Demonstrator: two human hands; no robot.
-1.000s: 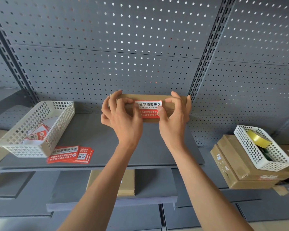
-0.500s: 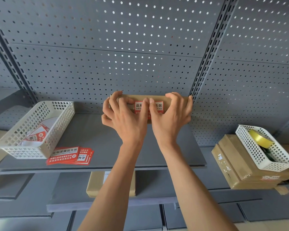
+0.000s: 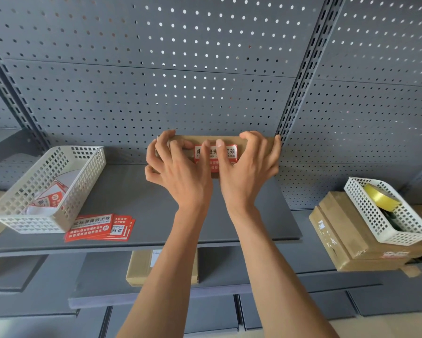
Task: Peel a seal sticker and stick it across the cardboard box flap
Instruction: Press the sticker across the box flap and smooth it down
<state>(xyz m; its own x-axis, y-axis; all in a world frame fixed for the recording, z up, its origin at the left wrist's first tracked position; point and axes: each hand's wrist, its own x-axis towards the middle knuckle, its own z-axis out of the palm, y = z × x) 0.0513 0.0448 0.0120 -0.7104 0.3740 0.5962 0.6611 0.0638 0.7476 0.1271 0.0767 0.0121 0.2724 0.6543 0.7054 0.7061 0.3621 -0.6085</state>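
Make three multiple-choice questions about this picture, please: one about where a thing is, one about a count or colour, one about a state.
1. Where does the loose stack of red stickers lie?
A. on the shelf beside the left white basket
B. inside the right basket
C. on the floor

2. How many white baskets are in view?
A. one
B. two
C. four

3. What are the hands doing?
A. hanging idle
B. lifting a basket
C. gripping the cardboard box, thumbs pressing the seal sticker

Answers: 1 A, the stack rests at the basket's lower right corner. 2 B, the second is the right white basket on stacked boxes. 3 C, the left hand and right hand curl round the box.
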